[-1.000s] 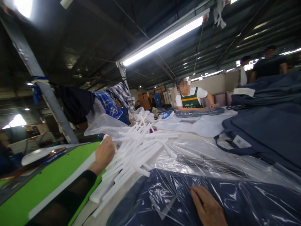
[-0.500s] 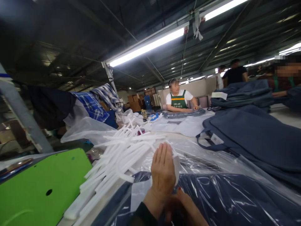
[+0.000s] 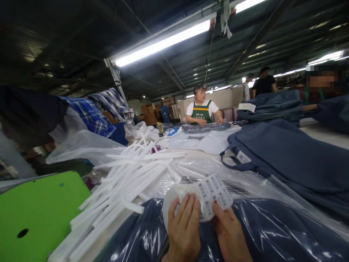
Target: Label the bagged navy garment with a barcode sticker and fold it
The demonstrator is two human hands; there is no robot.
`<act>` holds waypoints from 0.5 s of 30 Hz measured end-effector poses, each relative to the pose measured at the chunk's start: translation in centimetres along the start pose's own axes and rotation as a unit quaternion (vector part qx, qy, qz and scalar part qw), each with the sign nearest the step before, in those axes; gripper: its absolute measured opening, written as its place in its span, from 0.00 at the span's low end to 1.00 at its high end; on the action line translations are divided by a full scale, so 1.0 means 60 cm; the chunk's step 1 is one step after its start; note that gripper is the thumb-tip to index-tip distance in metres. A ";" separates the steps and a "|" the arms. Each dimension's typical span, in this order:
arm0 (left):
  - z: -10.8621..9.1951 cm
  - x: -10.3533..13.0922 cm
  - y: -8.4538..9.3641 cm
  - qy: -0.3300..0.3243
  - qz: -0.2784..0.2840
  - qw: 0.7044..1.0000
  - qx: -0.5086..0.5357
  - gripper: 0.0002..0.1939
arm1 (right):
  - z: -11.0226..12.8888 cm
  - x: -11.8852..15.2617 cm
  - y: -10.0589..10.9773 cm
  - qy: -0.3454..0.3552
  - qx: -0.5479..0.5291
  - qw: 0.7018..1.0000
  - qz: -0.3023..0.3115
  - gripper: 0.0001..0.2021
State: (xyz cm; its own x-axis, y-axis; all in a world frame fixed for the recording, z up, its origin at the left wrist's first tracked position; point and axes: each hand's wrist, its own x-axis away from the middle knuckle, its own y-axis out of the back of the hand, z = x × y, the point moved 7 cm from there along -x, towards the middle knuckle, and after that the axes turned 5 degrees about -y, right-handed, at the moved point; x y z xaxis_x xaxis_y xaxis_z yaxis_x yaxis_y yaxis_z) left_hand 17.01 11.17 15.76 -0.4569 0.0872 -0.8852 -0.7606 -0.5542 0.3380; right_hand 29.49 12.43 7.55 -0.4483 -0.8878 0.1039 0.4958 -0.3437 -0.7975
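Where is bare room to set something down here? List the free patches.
Free: the green surface left of the white strips, and the pale tabletop beyond the navy bags. Crowded: the middle, with strips, plastic film and the bagged garment under both hands holding the labels.

Left hand (image 3: pixel 184 231) and right hand (image 3: pixel 230 233) sit side by side at the near edge, above the bagged garment (image 3: pixel 272 236) — a label sheet (image 3: pixel 209 194) between their fingers. Left of them lies the pile of strips (image 3: pixel 131 174), spread across the surface (image 3: pixel 191 154); further left, the machine cover (image 3: pixel 40 211). To the right, stacked bags (image 3: pixel 294 156). Behind, at the far end, a co-worker (image 3: pixel 201 111) leans on folded cloth (image 3: pixel 207 127).
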 end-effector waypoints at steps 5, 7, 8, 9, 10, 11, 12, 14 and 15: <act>0.000 0.010 -0.012 0.071 0.045 0.993 0.086 0.25 | 0.043 0.012 -0.005 0.027 -0.036 0.998 -0.035 0.32; 0.011 0.003 -0.005 0.092 0.055 0.989 0.098 0.36 | 0.054 0.018 -0.013 0.028 -0.003 0.999 -0.015 0.29; 0.021 0.000 0.001 0.103 0.059 0.988 0.095 0.40 | 0.056 0.021 -0.018 0.023 0.016 1.000 0.007 0.26; 0.032 -0.002 0.008 0.119 0.064 0.987 0.090 0.43 | 0.056 0.023 -0.023 0.017 0.032 0.999 0.035 0.23; 0.047 -0.002 0.014 0.148 0.073 0.982 0.092 0.45 | 0.056 0.026 -0.028 0.012 0.043 0.997 0.065 0.21; 0.065 0.002 0.018 0.196 0.090 0.970 0.108 0.46 | 0.055 0.028 -0.029 0.006 0.049 0.995 0.089 0.21; 0.082 0.010 0.016 0.261 0.119 0.946 0.151 0.47 | 0.054 0.029 -0.026 -0.003 0.049 0.994 0.102 0.21; 0.092 0.043 -0.004 0.412 0.210 0.822 0.333 0.43 | 0.054 0.027 -0.012 -0.019 0.034 0.995 0.096 0.24; 0.078 0.059 -0.015 0.466 0.252 0.727 0.437 0.39 | 0.056 0.026 -0.002 -0.025 0.019 0.996 0.079 0.25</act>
State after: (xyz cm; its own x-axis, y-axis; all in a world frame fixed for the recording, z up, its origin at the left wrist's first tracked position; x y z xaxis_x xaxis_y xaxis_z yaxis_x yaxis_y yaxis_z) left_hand 13.89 15.83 13.80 -0.5785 -0.7688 -0.2727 -0.7933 0.4523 0.4075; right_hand 31.26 10.07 9.80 -0.3256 -0.9455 0.0091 0.5856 -0.2092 -0.7831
